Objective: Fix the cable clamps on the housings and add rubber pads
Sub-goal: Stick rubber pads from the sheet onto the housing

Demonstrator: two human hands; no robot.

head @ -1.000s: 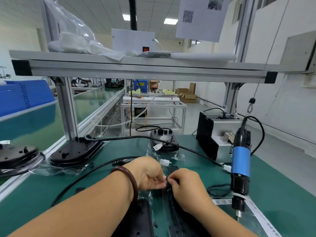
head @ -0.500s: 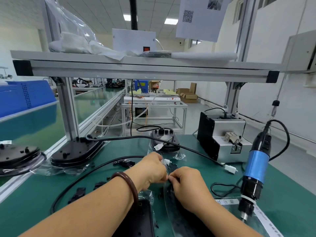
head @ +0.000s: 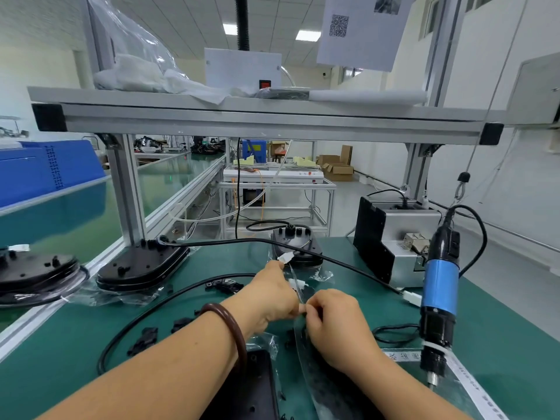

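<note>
Hands meet low over the middle of the green worktop [head: 69, 368]. The left hand [head: 272, 294] is curled in, thumb and fingertips pinching the upper edge of a clear plastic bag [head: 312, 371]; a brown bracelet [head: 233, 331] sits on that wrist. The right hand [head: 336, 325] is curled as well and pinches the same bag, right against the left fingertips. The bag's contents are dark and too blurred to name.

A near housing [head: 260, 386], black, lies partly under the left forearm. A left housing [head: 142, 265] rests in plastic wrap by the frame post, and a far housing [head: 295, 245] sits just beyond the hands. Loose black cable clamps [head: 142, 341] lie on the worktop left of the left forearm, near a looping black cable [head: 169, 301]. A blue electric screwdriver [head: 439, 286] hangs upright, apart from the right hand.
</note>
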